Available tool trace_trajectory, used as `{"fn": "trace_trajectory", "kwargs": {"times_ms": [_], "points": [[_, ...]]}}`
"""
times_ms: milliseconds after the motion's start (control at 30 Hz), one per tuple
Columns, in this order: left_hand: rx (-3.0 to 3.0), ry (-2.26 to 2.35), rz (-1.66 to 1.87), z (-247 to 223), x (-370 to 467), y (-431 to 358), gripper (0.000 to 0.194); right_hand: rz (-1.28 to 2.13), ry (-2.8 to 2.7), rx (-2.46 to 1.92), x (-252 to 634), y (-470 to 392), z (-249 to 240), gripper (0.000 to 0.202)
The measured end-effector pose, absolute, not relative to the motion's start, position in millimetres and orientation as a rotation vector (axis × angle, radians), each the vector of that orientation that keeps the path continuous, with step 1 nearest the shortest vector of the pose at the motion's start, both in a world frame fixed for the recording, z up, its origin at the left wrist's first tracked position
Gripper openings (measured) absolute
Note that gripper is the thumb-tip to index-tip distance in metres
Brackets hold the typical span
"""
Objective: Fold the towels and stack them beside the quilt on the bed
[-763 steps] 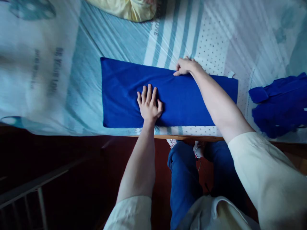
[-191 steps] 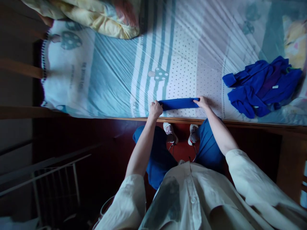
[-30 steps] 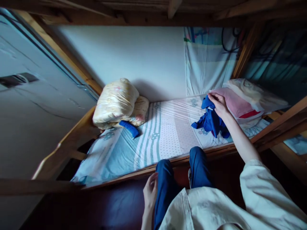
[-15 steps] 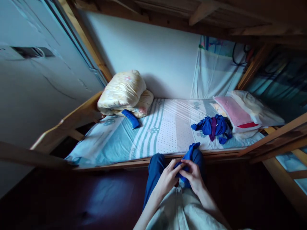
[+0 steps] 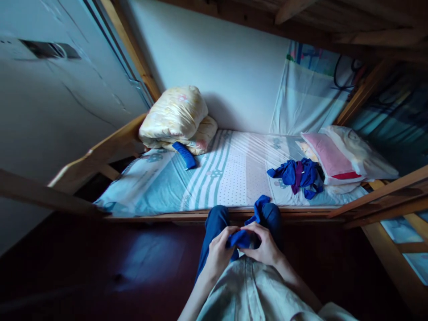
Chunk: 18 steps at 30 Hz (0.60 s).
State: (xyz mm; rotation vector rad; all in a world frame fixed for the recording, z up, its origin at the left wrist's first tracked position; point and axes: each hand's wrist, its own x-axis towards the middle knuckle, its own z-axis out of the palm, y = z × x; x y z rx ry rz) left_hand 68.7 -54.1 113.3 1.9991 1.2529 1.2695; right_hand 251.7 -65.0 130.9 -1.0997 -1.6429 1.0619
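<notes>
A blue cloth (image 5: pixel 240 239) is bunched between my two hands above my lap. My left hand (image 5: pixel 220 249) is closed round its left side. My right hand (image 5: pixel 264 245) grips its right side with thumb and fingers. Over my right knee lies another part of blue cloth (image 5: pixel 261 208); whether it joins the held part is hidden. On the bed, a crumpled pile of blue clothes (image 5: pixel 309 174) with a purple strip rests near the pillows. A folded blue item (image 5: pixel 185 155) lies beside the cream quilt (image 5: pixel 175 113).
The lower bunk's mattress (image 5: pixel 230 178) stretches in front of my knees. A pink and white pillow (image 5: pixel 331 156) is at its right end. Wooden rails (image 5: pixel 384 189) stand at the right, and the upper bunk (image 5: pixel 254 24) hangs overhead.
My hands have moved slightly apart, and the held cloth now shows bunched between them, further left. The blue cloth on my knee has shifted left. The view has tilted down slightly.
</notes>
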Motion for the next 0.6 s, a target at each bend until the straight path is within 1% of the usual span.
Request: {"fn": "trace_trajectory", "kwargs": {"times_ms": [33,67,167,267,433,500,600], "points": [[1.976,1.308,1.300,116,68,-54,0.033,1.033,-1.715,-1.099,250,-61,128,0.049],[1.961,1.351,1.310,119,66,-54,0.033,1.010,-1.770,-1.108,248,-58,123,0.046],[1.960,1.409,1.272,130,60,-53,0.032,1.011,-1.831,-1.150,241,-53,103,0.017],[2.005,1.358,1.203,144,50,-49,0.032,1.088,-1.751,-1.165,240,-57,90,0.004],[2.139,1.061,0.955,179,28,-35,0.016,1.415,-1.523,-1.195,252,-67,93,0.045],[2.180,0.950,0.849,194,22,-30,0.014,1.458,-1.436,-1.204,258,-69,98,0.052],[2.233,0.835,0.822,208,17,-23,0.019,1.337,-1.375,-1.221,264,-69,106,0.053]]}}
